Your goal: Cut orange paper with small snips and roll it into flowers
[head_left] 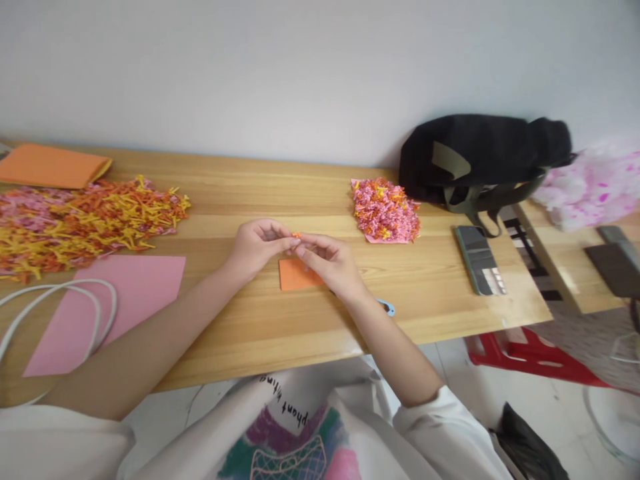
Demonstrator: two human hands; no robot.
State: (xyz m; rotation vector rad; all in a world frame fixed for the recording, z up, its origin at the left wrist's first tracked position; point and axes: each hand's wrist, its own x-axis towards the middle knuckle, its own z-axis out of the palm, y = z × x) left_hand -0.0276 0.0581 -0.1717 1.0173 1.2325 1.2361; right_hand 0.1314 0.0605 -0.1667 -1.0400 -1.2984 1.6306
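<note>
Knobbly orange piece [297,235] sits pinched between left hand [260,245] and right hand [330,261].

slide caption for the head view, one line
Left hand and right hand hold a tiny orange piece between a large multicoloured heap and a small multicoloured heap.

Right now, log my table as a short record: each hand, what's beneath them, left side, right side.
Left hand: pinching a small orange piece
Right hand: fingertips on the same piece
Beneath hands: orange paper on the wooden table
Left side: larger mixed-color pile, pink sheet, white cable
Right side: smaller mixed-color pile, black bag, phone
Partly hidden: blue handle, tool unclear
</note>
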